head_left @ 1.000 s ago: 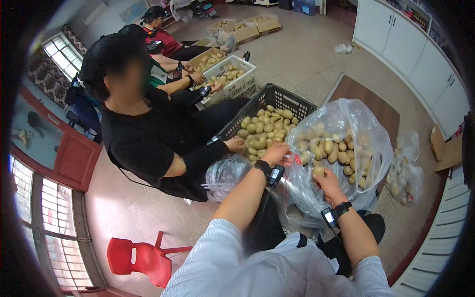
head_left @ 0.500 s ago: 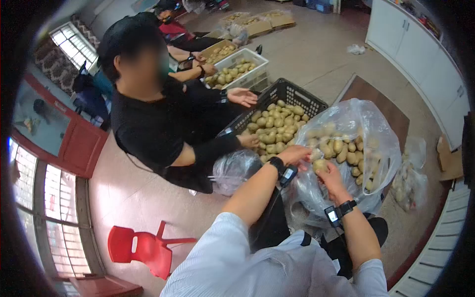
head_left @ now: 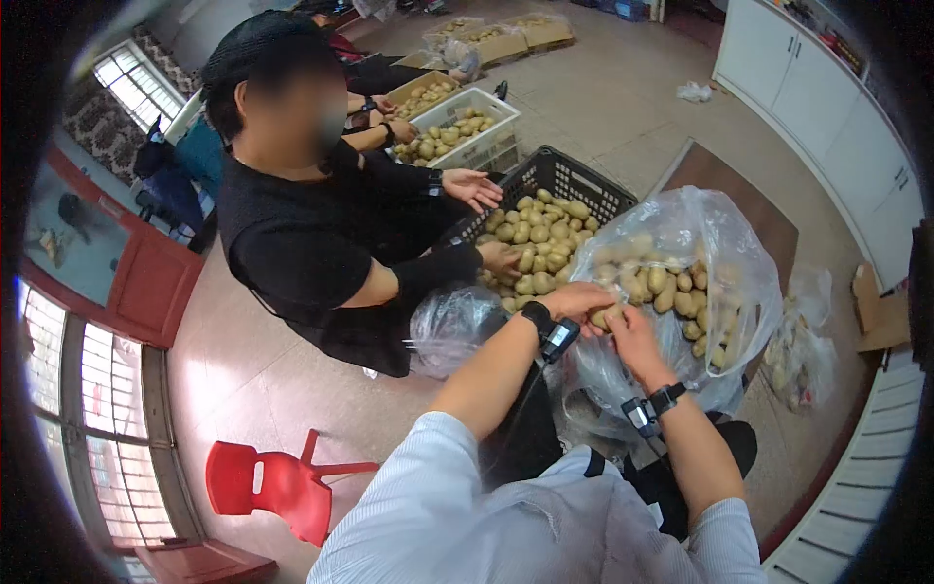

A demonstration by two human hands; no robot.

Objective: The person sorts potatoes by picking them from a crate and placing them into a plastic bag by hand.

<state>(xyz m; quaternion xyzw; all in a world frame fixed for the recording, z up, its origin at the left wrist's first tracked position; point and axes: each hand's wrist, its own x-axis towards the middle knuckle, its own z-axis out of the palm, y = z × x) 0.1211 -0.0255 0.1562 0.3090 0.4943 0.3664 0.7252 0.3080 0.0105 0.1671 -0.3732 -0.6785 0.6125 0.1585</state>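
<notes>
"What is at the left?"

"A black crate (head_left: 595,183) of loose potatoes (head_left: 538,232). A co-worker (head_left: 292,219) in black sits by its left edge, one open hand (head_left: 473,187) at that edge, the other hand (head_left: 500,258) among the potatoes. The crate probably stands there so both of you can reach it."

"And my hands?"

"Past the crate's near end, your left hand (head_left: 578,299) comes in from the left, back upward, fingers curled beside a single potato (head_left: 604,315); I cannot tell whether they grip. The potato is between your hands, at the bag's left edge. Your right hand (head_left: 637,339) angles up and leftward, wrist low, thumb and fingers clamped on the potato, likely to steady it in your sight."

"Further right?"

"A clear plastic bag (head_left: 744,255) bulging with potatoes, probably kept beside the crate for a short reach. Beyond it, a brown board (head_left: 744,200) shows its far corner and right edge."
</notes>
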